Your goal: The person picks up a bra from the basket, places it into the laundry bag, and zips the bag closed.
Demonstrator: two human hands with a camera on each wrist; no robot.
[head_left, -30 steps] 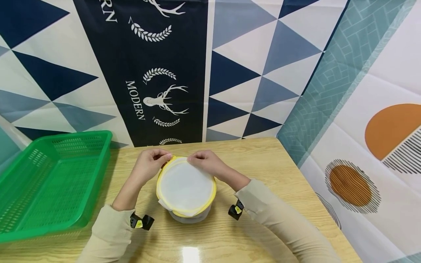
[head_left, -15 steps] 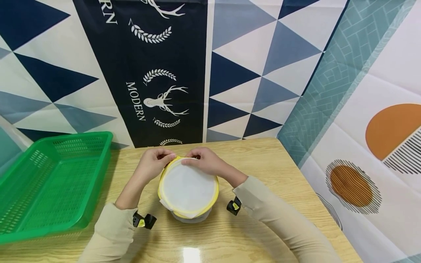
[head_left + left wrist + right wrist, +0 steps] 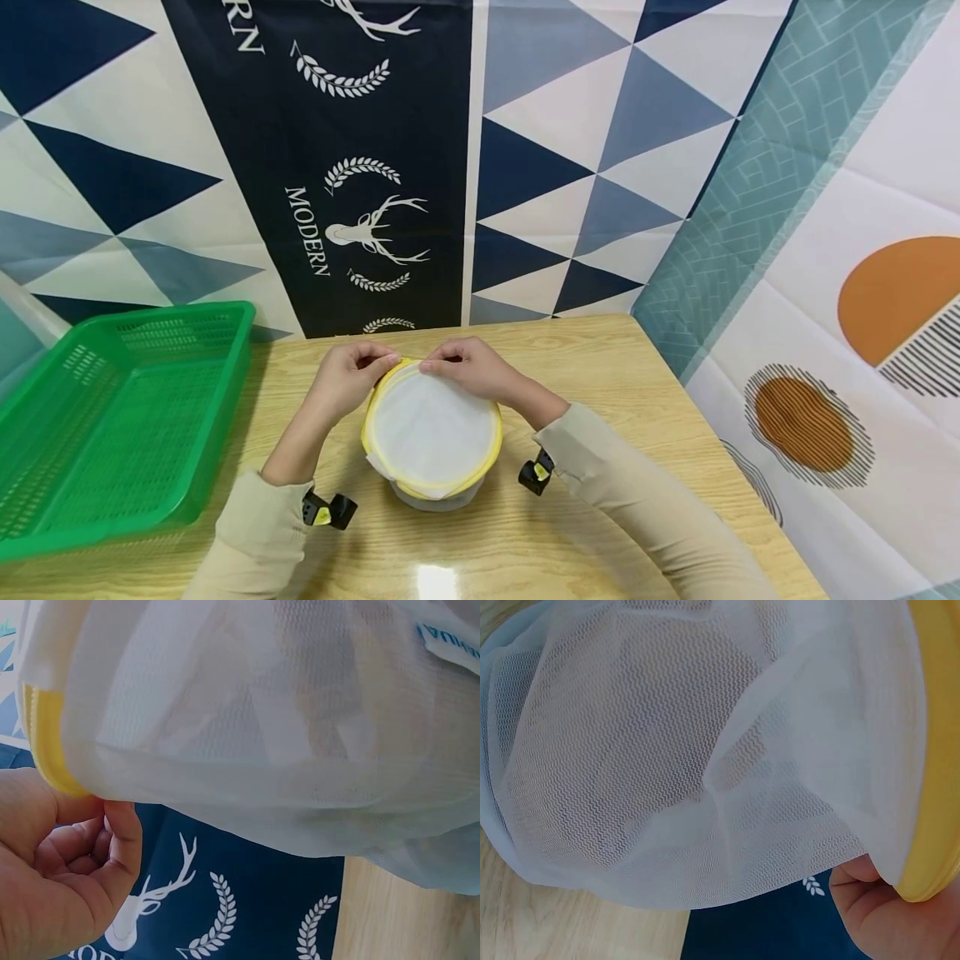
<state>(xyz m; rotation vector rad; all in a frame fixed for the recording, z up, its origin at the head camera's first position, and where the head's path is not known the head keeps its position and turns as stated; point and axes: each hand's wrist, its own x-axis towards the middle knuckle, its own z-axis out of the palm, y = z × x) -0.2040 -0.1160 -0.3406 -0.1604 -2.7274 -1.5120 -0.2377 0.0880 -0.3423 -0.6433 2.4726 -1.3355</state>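
A round white mesh laundry bag [image 3: 431, 433] with a yellow zipper band round its top stands in the middle of the table, its flat lid facing up. At the band's far left edge, my left hand [image 3: 350, 375] pinches the rim between thumb and fingers. My right hand [image 3: 472, 369] grips the far rim just to the right, its thumb over the lid. In the left wrist view, the curled fingers [image 3: 120, 832] meet the yellow band at its lower end. Mesh side walls and a small printed label [image 3: 450, 645] show there too.
A green plastic basket [image 3: 217, 417] with slotted walls stands on the left of the wooden table [image 3: 600, 367]. Patterned cloth [image 3: 375, 125] hangs behind the table's far edge and along its right side. Black wrist cameras [image 3: 330, 510] sit on both sleeves.
The laundry bag has shifted slightly to the right. My right hand moved left along the rim toward my left hand, then eased back a little. Both hands keep their hold.
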